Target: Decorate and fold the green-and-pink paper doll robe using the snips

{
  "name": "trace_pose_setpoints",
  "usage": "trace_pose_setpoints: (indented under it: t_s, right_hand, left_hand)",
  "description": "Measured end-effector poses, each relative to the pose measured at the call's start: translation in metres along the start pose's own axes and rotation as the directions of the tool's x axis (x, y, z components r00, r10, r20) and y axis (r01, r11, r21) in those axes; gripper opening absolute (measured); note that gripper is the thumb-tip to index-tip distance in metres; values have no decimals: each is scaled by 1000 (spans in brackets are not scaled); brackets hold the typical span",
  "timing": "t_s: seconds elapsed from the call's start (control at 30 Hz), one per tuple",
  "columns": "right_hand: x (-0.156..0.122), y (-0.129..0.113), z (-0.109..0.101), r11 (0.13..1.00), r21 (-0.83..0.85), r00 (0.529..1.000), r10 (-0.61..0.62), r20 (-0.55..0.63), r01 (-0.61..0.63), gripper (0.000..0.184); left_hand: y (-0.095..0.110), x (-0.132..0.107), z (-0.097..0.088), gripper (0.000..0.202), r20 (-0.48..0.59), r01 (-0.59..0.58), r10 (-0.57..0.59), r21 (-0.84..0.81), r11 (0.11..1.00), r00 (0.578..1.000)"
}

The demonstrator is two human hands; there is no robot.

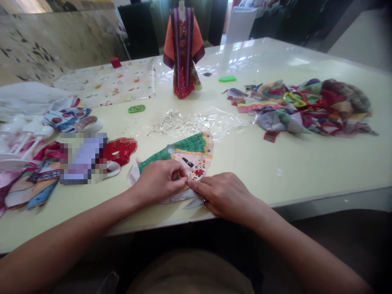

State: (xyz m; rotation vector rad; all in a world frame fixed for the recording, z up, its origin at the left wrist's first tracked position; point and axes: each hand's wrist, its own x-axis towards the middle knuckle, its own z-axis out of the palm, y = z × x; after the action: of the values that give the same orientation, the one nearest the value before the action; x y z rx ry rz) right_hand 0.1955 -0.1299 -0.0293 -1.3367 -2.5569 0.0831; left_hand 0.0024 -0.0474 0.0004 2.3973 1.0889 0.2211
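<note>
A fan-shaped piece of printed cloth lies at the table's near side, green and pale pink with gold bands and a red flower. My left hand rests over its lower left part, thumb and forefinger pinched together; whatever is between them is too small or hidden. My right hand grips the cloth's lower right edge, its fingertips almost meeting those of the left. Under the right hand a grey pointed shape sticks out; I cannot tell whether it is cloth or a blade.
Clear plastic with tiny shiny bits lies beyond the cloth. Green trays sit nearby. A doll-size robe stands upright at the back. Fabric scraps are heaped right; a red shiny piece and a blurred-out object lie left.
</note>
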Motion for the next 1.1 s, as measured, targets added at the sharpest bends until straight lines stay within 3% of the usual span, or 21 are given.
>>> trace_pose_setpoints:
  t_s: [1.1]
  right_hand:
    - [0,1,0,1000,4,1000,-5,-4,5,31]
  left_hand:
    - [-1,2,-1,14,44,57,-56,-30,998,997]
